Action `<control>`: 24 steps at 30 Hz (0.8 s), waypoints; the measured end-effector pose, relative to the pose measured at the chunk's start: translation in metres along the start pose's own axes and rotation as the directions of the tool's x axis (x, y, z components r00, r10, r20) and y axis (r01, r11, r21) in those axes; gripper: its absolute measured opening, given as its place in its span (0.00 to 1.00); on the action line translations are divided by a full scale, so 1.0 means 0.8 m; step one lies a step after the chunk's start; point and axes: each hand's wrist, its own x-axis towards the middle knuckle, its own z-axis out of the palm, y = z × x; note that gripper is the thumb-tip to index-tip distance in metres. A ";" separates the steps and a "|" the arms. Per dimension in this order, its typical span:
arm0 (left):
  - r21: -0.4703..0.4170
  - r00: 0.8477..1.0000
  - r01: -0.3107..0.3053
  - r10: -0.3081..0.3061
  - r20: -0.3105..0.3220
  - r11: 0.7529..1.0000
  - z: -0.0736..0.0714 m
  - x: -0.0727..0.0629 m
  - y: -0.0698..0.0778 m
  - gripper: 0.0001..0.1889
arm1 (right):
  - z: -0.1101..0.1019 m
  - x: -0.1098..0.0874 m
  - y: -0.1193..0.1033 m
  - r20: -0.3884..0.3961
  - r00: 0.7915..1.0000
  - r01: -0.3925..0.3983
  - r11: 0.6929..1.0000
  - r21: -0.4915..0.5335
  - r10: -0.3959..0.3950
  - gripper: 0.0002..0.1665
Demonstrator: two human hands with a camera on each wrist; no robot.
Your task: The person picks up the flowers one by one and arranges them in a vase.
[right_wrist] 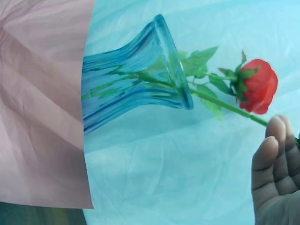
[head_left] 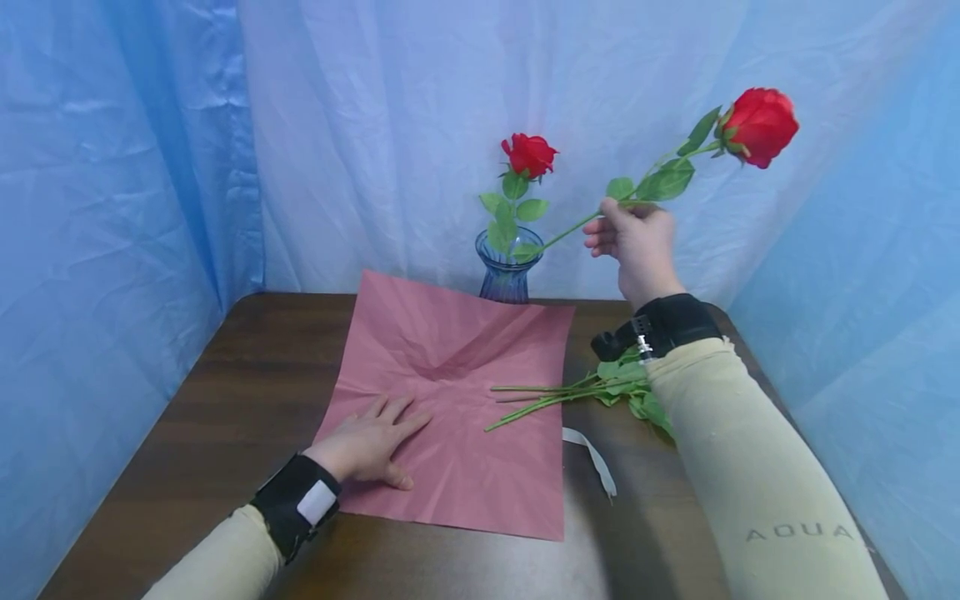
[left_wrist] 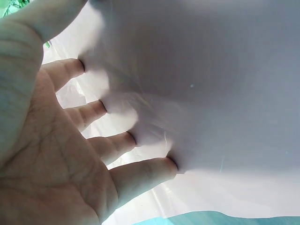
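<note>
My right hand [head_left: 647,246] pinches the stem of a long red rose [head_left: 763,127], its bloom tilted up to the right. The stem's lower end passes into the mouth of a blue glass vase [head_left: 504,279]. Another red rose [right_wrist: 258,86] stands upright in that vase. With fingers spread, my left hand [head_left: 367,446] rests on a creased sheet of pink paper [head_left: 480,492]; in the left wrist view its fingertips [left_wrist: 123,140] press against the sheet. The paper's raised far edge hides the vase's base.
Several green stems [head_left: 536,404] lie across the paper's right side, their leaves [head_left: 622,379] partly under my right forearm. A short white ribbon [head_left: 596,458] lies beside the paper on the dark wooden table [head_left: 217,392]. Blue cloth [head_left: 390,125] hangs behind and at both sides.
</note>
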 end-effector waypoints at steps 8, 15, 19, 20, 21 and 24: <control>-0.002 1.000 0.005 -0.005 0.004 1.000 -0.001 0.000 -0.001 0.52 | 0.004 0.000 -0.005 -0.004 1.000 -0.008 0.998 -0.055 0.008 0.18; 0.002 1.000 0.015 -0.015 0.007 1.000 -0.003 -0.003 -0.001 0.52 | 0.011 0.001 -0.004 -0.015 1.000 -0.018 0.995 -0.095 0.017 0.19; -0.004 1.000 0.021 -0.021 0.012 1.000 -0.004 -0.005 -0.002 0.52 | 0.014 0.001 -0.005 -0.025 0.999 -0.025 0.991 -0.132 0.022 0.19; -0.007 1.000 0.022 -0.022 0.014 1.000 -0.004 -0.005 -0.003 0.52 | 0.016 0.001 -0.005 -0.026 0.999 -0.025 0.990 -0.140 0.021 0.19; -0.008 1.000 0.023 -0.023 0.015 1.000 -0.004 -0.005 -0.003 0.52 | 0.017 0.001 -0.005 -0.026 0.999 -0.028 0.989 -0.148 0.024 0.19; -0.010 1.000 0.027 -0.027 0.016 1.000 -0.004 -0.005 -0.004 0.52 | 0.021 0.000 -0.004 -0.012 1.000 -0.028 0.979 -0.201 0.026 0.17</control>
